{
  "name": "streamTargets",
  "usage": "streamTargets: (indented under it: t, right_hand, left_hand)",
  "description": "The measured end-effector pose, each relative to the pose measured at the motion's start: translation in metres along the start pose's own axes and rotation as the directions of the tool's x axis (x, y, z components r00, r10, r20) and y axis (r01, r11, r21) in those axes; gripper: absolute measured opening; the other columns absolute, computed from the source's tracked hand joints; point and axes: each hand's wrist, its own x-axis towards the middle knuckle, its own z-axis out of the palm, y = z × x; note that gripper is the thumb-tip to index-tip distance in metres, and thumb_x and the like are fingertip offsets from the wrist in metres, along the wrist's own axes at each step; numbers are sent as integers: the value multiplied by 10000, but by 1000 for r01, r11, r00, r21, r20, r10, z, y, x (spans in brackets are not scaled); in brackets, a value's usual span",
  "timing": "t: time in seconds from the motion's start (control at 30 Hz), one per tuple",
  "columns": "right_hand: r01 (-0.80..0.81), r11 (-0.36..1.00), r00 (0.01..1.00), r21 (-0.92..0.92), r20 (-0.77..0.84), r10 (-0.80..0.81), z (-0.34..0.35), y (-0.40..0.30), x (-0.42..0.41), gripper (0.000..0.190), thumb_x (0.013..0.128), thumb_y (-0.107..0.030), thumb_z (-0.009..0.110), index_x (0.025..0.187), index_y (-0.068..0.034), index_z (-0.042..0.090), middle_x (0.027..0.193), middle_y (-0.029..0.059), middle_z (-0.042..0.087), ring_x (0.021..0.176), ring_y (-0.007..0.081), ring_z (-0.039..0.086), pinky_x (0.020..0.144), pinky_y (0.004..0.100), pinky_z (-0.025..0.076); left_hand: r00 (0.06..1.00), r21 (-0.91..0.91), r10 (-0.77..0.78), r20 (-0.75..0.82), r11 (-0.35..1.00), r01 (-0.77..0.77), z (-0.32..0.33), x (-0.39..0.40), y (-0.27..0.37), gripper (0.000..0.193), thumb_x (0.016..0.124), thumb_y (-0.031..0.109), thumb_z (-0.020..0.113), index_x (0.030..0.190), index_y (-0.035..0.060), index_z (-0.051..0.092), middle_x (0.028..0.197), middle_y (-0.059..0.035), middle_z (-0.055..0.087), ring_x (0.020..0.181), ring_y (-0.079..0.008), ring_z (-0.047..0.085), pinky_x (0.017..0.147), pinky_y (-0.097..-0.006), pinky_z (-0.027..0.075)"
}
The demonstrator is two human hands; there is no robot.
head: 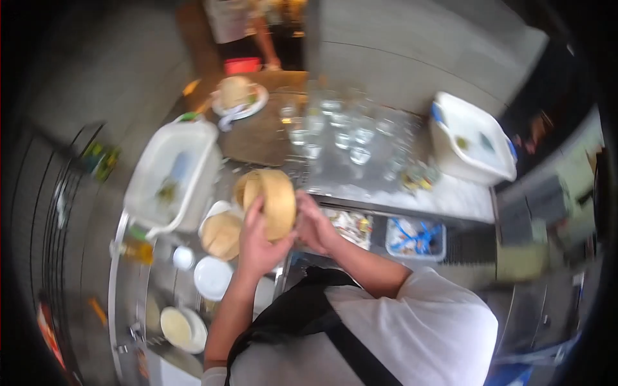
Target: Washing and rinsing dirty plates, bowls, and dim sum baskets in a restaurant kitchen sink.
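Note:
A round bamboo steamer basket (277, 205) stands on its side in my left hand (258, 236), its thumb along the lower rim. My right hand (316, 224) is at the basket's right side with its fingers apart. Blur hides whether those fingers touch the wall. Behind the basket, a second bamboo piece (239, 189) shows in part. To the left, a round tan disc (222, 235) lies over a white dish (215, 210). Below it are a white plate (212, 278) and a small white cup (183, 258).
White plastic tubs stand at left (134, 193) and right (446, 154). Several clear glasses (359, 154) cover the steel counter (328, 178). A filled plate (260, 103) sits at the back, where another person's arm (264, 41) shows. A lined bin (416, 239) and scraps (347, 224) lie at right.

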Motion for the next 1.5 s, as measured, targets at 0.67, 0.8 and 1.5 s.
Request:
streamTargets:
  t: [0.67, 0.8, 1.5]
  right_hand:
    - [325, 879, 847, 348, -521, -107, -246, -134, 116, 440, 1008, -335, 587, 1346, -77, 474, 1519, 229, 446, 1390, 406, 481, 1110, 574, 469]
    - [-334, 933, 910, -131, 211, 356, -69, -18, 100, 594, 974, -301, 655, 1450, -1, 465, 1123, 142, 686, 797, 212, 721, 607, 314, 580]
    - [-264, 805, 842, -532, 279, 461, 37, 13, 42, 419, 1019, -243, 554, 1384, -46, 493, 852, 74, 690, 522, 123, 636, 462, 271, 518]
  left_hand:
    - [755, 376, -237, -611, 753, 540, -128, -215, -33, 756, 811, 88, 844, 1441, -54, 453, 1479, -201, 481, 1361, -338, 482, 1142, -419, 373]
    - [729, 688, -46, -683, 294, 663, -157, -360, -47, 620, 785, 124, 808, 1307, -64, 534, 1440, -293, 515, 1338, -512, 463, 1142, -523, 378]
    - [535, 149, -463, -707, 642, 752, -152, -293, -77, 437, 984, 252, 672, 1363, 46, 606, 1353, -121, 623, 1254, -264, 573, 1075, -419, 441]
